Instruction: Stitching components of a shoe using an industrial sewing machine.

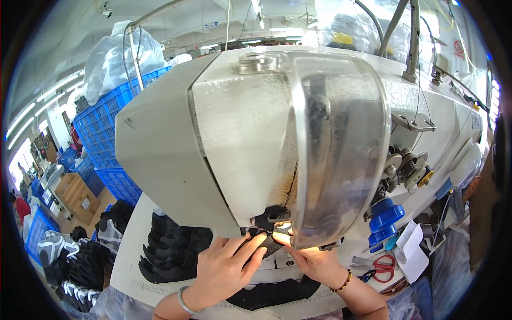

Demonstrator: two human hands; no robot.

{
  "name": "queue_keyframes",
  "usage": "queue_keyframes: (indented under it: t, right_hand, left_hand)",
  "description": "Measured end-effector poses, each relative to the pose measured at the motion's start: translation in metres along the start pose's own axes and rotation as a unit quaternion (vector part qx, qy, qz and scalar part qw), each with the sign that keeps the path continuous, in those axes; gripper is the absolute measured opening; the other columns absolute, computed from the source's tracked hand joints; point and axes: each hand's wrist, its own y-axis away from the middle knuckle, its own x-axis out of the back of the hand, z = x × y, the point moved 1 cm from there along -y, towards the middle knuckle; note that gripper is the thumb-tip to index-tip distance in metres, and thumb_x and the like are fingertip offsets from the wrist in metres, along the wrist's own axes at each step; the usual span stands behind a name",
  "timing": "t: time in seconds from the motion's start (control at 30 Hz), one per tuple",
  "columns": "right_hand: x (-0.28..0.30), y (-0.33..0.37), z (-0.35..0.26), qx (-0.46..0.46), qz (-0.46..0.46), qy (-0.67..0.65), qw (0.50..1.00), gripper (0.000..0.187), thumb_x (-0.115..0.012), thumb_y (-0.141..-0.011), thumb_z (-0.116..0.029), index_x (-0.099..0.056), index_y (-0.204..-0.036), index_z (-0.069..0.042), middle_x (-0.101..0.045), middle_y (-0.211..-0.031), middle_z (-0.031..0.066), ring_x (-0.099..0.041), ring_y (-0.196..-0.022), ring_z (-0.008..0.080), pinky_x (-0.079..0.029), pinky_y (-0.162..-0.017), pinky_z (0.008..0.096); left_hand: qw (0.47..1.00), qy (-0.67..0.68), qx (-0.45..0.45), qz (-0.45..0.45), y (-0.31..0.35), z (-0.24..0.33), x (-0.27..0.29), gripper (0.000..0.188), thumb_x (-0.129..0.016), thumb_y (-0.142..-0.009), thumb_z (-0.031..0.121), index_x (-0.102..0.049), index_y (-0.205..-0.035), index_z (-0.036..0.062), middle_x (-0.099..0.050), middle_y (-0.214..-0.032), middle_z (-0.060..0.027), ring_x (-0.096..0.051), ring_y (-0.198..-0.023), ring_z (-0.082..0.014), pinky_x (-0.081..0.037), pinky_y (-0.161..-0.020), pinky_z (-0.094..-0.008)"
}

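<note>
A large grey-white sewing machine [245, 117] fills the middle of the view, with a clear curved cover [346, 138] over its front right. Beneath its lit needle area lies a small black fabric piece [273, 247]. My left hand [226, 269], a bangle at its wrist, holds the piece from the left, fingers stretched forward over it. From the right, my right hand [317, 262] pinches the piece's edge by thumb and forefinger. The machine head partly hides the fingertips. Closest to me, another dark fabric piece [274, 294] lies along the table's front edge.
Layered black pieces [173, 248] are stacked left of my left hand. To the right lie red-handled scissors [384, 268], white paper [412, 252] and blue thread spools [385, 220]. Blue crates [101, 125] and grey-black shoe uppers [56, 248] stand at the left.
</note>
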Motion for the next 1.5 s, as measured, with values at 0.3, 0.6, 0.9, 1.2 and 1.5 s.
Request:
queue_keyframes:
  t: [0.3, 0.6, 0.9, 1.2, 1.5]
  right_hand:
    - [0.000, 0.005, 0.004, -0.018, -0.009, 0.017, 1.000, 0.025, -0.073, -0.078, -0.013, -0.067, -0.102, -0.009, -0.066, -0.084, 0.0068, -0.064, -0.068, 0.0223, -0.050, -0.059, 0.0321]
    - [-0.009, 0.011, 0.018, -0.003, -0.031, -0.053, 0.998, 0.027, -0.070, -0.082, -0.008, -0.066, -0.108, -0.006, -0.060, -0.079, 0.0065, -0.057, -0.064, 0.0202, -0.047, -0.059, 0.0327]
    - [-0.004, 0.005, 0.014, -0.006, -0.046, -0.050, 0.998, 0.020, -0.068, -0.084, -0.008, -0.066, -0.103, -0.002, -0.067, -0.091, 0.0108, -0.065, -0.077, 0.0230, -0.052, -0.070, 0.0323]
    - [-0.006, 0.009, 0.017, 0.001, -0.083, -0.006, 0.997, 0.023, -0.068, -0.084, -0.011, -0.067, -0.106, -0.004, -0.066, -0.088, 0.0118, -0.063, -0.072, 0.0229, -0.050, -0.063, 0.0335]
    - [0.003, 0.007, 0.013, -0.004, -0.089, 0.068, 0.994, 0.030, -0.074, -0.079, -0.020, -0.066, -0.104, -0.003, -0.066, -0.087, 0.0099, -0.065, -0.077, 0.0222, -0.050, -0.064, 0.0349]
  left_hand:
    - [1.000, 0.016, -0.015, 0.011, 0.000, -0.004, -0.007, 0.029, -0.074, -0.076, 0.019, -0.070, -0.103, 0.0115, -0.064, -0.085, -0.0016, -0.052, -0.053, -0.0173, -0.043, -0.045, -0.0250]
    - [0.999, -0.013, -0.023, 0.027, 0.003, -0.003, -0.011, 0.027, -0.074, -0.075, 0.018, -0.071, -0.102, 0.0120, -0.063, -0.084, -0.0013, -0.048, -0.049, -0.0152, -0.040, -0.044, -0.0246]
    - [1.000, 0.003, -0.021, 0.020, 0.001, -0.007, -0.012, 0.028, -0.075, -0.074, 0.020, -0.071, -0.102, 0.0130, -0.063, -0.084, -0.0019, -0.049, -0.048, -0.0157, -0.040, -0.042, -0.0250]
    - [1.000, -0.002, -0.024, 0.011, 0.001, -0.007, -0.010, 0.029, -0.075, -0.074, 0.020, -0.071, -0.102, 0.0126, -0.062, -0.084, -0.0007, -0.049, -0.048, -0.0153, -0.040, -0.042, -0.0249]
    - [1.000, -0.002, -0.014, 0.025, 0.002, -0.007, -0.015, 0.029, -0.075, -0.073, 0.020, -0.070, -0.101, 0.0125, -0.062, -0.083, 0.0003, -0.048, -0.048, -0.0152, -0.040, -0.043, -0.0253]
